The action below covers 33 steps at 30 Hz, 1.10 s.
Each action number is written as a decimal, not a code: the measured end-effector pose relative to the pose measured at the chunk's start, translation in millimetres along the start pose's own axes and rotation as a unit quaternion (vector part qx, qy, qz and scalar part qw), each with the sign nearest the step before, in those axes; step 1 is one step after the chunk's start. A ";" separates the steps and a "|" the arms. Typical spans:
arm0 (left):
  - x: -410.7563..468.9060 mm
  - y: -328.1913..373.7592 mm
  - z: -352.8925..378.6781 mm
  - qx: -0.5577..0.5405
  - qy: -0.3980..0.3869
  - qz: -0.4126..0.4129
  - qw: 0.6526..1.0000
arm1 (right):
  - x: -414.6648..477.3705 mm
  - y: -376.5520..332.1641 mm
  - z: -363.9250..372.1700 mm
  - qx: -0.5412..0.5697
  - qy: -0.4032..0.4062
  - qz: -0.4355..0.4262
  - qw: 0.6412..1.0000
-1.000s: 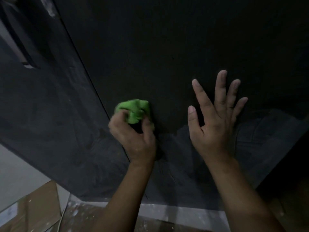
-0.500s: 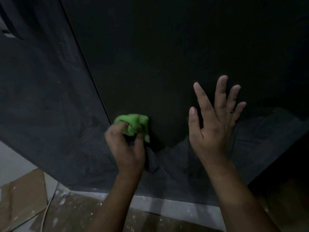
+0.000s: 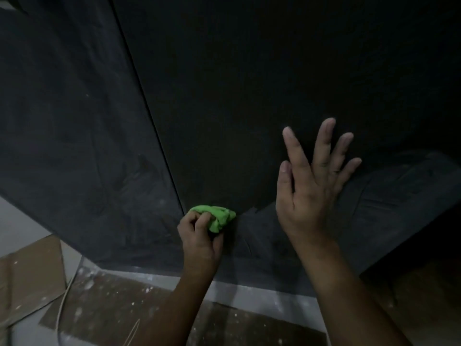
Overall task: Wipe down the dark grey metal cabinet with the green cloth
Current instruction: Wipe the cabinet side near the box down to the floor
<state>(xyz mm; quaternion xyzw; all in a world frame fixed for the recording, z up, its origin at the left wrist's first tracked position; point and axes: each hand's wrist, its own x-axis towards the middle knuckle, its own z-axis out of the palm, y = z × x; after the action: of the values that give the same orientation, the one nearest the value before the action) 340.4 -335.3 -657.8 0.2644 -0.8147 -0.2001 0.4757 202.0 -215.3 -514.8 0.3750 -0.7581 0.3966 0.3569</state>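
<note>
Our left hand (image 3: 199, 237) grips the bunched green cloth (image 3: 217, 217) low on the cabinet (image 3: 249, 96); our right hand (image 3: 309, 193) leans on it with straight, spread fingers. We should press firmly and overlap strokes across the dusty lower band (image 3: 274, 248).

Left hand (image 3: 199, 236) round green cloth (image 3: 217, 217) against cabinet (image 3: 224, 96) (right hand (image 3: 309, 186) flat).

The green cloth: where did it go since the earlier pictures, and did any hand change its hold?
The left hand carried the green cloth down the cabinet panel, beside the seam, toward its lower edge. Its grip on the bunched cloth did not change. The right hand stayed open, fingers spread, against the same panel.
</note>
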 end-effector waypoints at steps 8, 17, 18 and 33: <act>-16.8 13.0 9.1 -0.113 0.068 -0.248 0.960 | -16.0 0.0 12.0 -0.010 -0.007 -0.011 1.000; 80.7 88.9 -31.7 -0.224 0.227 -0.197 0.927 | -6.2 4.6 -14.1 -0.028 0.035 -0.038 0.998; 91.2 100.6 -35.5 -0.224 0.232 -0.182 0.929 | -1.4 10.7 -21.7 -0.041 0.051 -0.056 0.996; 111.9 258.5 34.9 -0.168 0.163 0.017 0.972 | 17.8 121.8 -126.0 0.184 0.121 0.348 0.911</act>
<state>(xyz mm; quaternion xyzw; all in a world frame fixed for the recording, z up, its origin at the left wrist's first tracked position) 201.9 -200.6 -450.0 0.1960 -0.6856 -0.2800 0.6428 120.8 -61.7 -486.2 0.0956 -0.7051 0.6707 0.2093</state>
